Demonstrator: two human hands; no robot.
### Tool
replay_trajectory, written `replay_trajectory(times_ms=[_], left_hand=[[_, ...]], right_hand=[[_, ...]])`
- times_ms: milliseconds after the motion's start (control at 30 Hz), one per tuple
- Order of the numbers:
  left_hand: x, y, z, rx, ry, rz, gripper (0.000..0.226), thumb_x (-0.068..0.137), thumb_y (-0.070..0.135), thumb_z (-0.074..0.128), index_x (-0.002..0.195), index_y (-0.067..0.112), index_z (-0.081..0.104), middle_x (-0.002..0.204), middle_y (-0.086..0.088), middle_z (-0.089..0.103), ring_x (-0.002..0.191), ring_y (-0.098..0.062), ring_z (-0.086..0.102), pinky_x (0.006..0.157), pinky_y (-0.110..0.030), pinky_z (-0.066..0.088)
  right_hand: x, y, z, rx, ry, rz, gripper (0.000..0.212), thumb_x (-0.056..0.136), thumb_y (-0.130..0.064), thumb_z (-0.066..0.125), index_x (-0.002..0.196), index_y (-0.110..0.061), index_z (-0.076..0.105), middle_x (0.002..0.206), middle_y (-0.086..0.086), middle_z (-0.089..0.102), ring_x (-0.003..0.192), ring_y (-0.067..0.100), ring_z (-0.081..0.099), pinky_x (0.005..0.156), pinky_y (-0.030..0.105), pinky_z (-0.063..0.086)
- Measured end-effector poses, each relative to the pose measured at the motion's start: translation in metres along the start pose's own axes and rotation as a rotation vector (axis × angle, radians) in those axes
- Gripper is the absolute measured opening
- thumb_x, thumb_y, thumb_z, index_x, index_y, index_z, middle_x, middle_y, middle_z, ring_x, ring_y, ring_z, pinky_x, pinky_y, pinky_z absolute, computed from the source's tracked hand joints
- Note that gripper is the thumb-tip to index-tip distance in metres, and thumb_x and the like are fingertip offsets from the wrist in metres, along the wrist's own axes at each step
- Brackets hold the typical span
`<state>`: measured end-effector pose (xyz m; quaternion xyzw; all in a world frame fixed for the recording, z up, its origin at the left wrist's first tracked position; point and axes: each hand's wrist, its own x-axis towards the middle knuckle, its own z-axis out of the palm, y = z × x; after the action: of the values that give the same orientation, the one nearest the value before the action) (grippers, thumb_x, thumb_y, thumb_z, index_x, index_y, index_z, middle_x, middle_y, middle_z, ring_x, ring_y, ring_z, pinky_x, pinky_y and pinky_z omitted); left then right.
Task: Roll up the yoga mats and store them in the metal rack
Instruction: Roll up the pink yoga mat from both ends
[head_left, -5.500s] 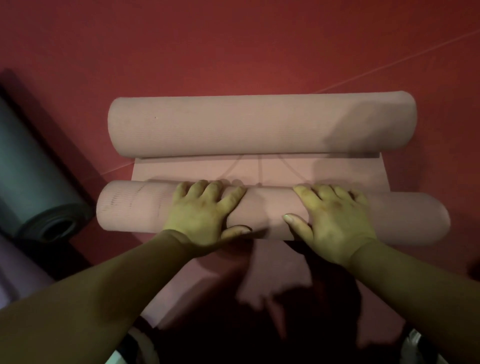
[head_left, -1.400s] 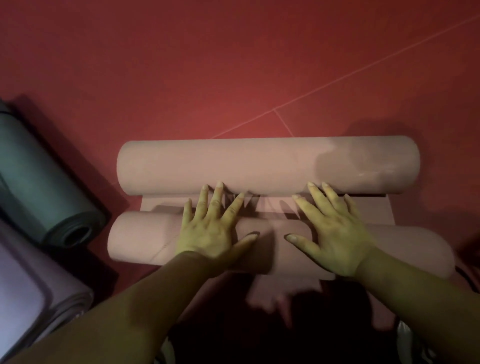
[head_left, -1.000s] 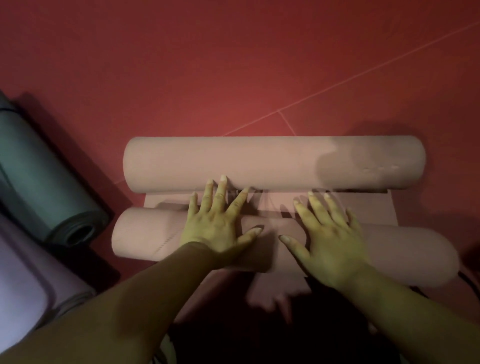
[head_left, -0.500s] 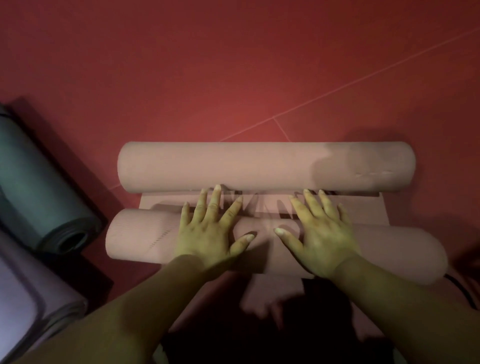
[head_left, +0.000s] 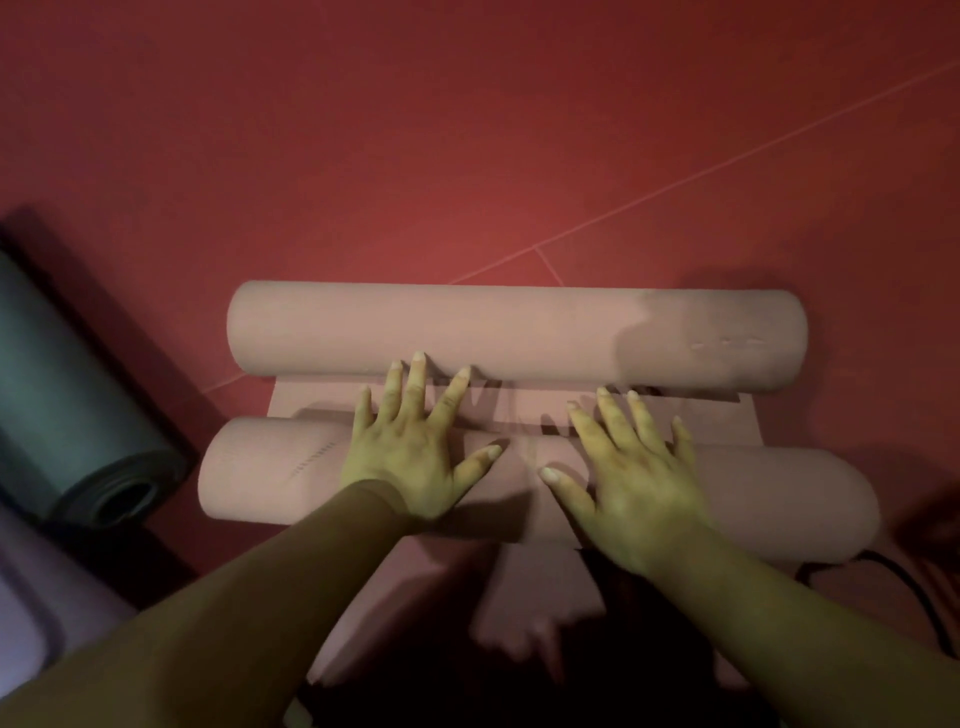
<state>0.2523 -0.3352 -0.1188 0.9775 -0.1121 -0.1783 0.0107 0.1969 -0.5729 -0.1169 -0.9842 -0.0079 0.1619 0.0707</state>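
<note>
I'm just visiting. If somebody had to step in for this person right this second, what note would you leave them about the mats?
Left hand: open, flat, fingers spread on the near pink rolled yoga mat.
Right hand: open, flat on the same roll, further right.
Things: a short flat pink strip lies between this roll and a second pink roll beyond it. A dark grey rolled mat lies on the red floor at the left. The metal rack is not in view.
Done: the near roll is thick.
Left: probably roll up the last strip, then carry the rolls to the rack.
</note>
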Motion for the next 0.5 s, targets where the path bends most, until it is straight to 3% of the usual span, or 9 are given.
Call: replay_trajectory(times_ms=[300, 500], left_hand=[[0.015, -0.001, -0.01, -0.021, 0.001, 0.002, 0.089, 0.079, 0.087, 0.008, 0.156, 0.047, -0.015, 0.167, -0.01, -0.02, 0.154, -0.029, -0.018, 0.124, -0.055, -0.004], [0.006, -0.001, -0.01, -0.014, 0.013, 0.02, 0.087, 0.076, 0.088, -0.003, 0.153, 0.049, -0.019, 0.166, -0.007, -0.025, 0.153, -0.027, -0.023, 0.122, -0.057, -0.008]], right_hand=[[0.024, 0.003, -0.011, 0.017, -0.055, 0.022, 0.087, 0.088, -0.083, 0.016, 0.16, -0.037, 0.007, 0.171, -0.007, -0.003, 0.157, 0.024, -0.008, 0.124, 0.056, 0.004], [0.028, 0.004, -0.012, 0.016, -0.073, 0.023, 0.087, 0.088, -0.083, 0.016, 0.16, -0.038, 0.0, 0.171, -0.006, -0.006, 0.156, 0.023, -0.011, 0.125, 0.055, 0.002]])
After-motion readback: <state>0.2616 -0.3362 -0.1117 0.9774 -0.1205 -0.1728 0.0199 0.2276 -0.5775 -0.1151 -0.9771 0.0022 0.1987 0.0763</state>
